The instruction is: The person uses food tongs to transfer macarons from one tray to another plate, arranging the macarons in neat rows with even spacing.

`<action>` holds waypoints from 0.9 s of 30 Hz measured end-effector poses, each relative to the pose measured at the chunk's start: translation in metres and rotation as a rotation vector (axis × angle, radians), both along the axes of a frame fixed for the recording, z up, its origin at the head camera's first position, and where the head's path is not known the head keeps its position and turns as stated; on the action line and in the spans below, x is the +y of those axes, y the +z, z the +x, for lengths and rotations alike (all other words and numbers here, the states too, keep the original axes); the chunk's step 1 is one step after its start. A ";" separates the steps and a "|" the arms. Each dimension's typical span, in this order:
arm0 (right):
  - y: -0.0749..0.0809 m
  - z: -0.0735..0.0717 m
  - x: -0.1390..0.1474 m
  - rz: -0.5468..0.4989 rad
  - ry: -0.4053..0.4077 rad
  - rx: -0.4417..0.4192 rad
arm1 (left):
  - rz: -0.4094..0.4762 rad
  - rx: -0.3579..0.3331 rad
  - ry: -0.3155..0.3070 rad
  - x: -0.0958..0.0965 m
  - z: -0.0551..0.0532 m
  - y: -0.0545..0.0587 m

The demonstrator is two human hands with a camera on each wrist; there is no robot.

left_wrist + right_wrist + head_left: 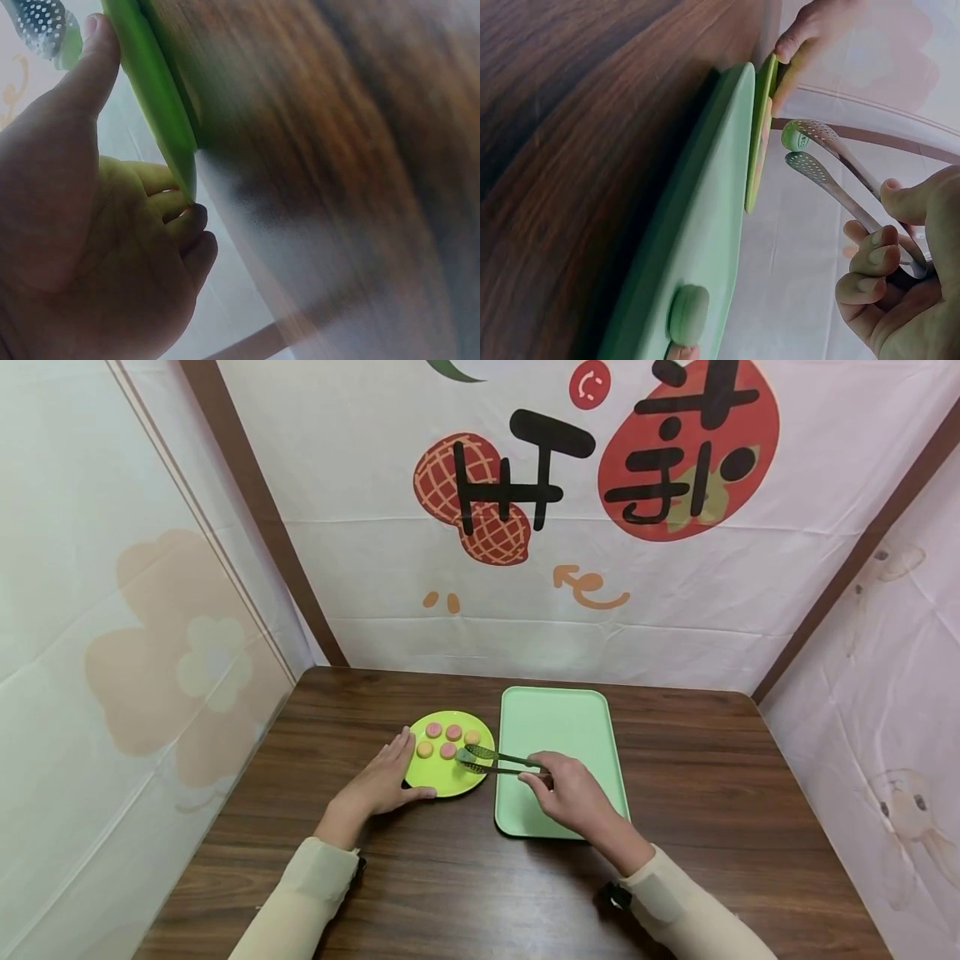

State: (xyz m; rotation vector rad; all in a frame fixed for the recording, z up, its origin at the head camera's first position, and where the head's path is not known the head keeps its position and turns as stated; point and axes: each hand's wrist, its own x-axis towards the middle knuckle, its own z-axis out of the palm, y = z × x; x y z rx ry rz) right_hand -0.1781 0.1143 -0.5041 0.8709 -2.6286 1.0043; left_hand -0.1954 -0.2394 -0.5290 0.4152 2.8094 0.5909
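Note:
My right hand (pixel 566 789) grips dark metal tongs (pixel 506 760) by the handle end, thumb on one arm and fingers curled round the other. Between the perforated tong heads sits a green macaron (pixel 795 136), above the yellow-green plate (pixel 450 785). Pink macarons (pixel 433 730) and yellow macarons (pixel 425 749) lie on that plate. My left hand (pixel 377 781) rests at the plate's left rim, fingers extended along the edge and thumb out at the near side. In the left wrist view, thumb and fingertips touch the rim.
A light green rectangular tray (pixel 558 718) stands right of the plate, beneath my right hand. On it, in the right wrist view, lies another green macaron (pixel 688 315) beside a pinkish one (pixel 682 352). The wooden table (pixel 435 877) meets printed cloth walls (pixel 360 585).

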 end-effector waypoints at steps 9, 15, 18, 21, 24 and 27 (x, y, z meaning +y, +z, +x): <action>-0.004 -0.002 -0.015 0.015 -0.014 -0.018 | -0.011 0.003 -0.007 0.000 -0.001 -0.001; -0.009 -0.008 -0.025 -0.016 0.057 0.017 | -0.013 -0.006 -0.005 0.000 -0.001 -0.001; -0.011 -0.010 -0.029 -0.015 0.075 -0.011 | -0.016 -0.019 -0.004 0.000 -0.001 -0.001; -0.011 -0.013 -0.034 -0.001 0.081 -0.040 | -0.012 -0.015 -0.007 0.000 -0.001 -0.001; -0.012 -0.014 -0.040 0.023 0.087 -0.038 | -0.011 -0.015 -0.001 -0.001 -0.001 -0.002; -0.012 -0.016 -0.044 0.054 0.088 -0.025 | -0.011 -0.015 0.002 -0.001 -0.001 -0.001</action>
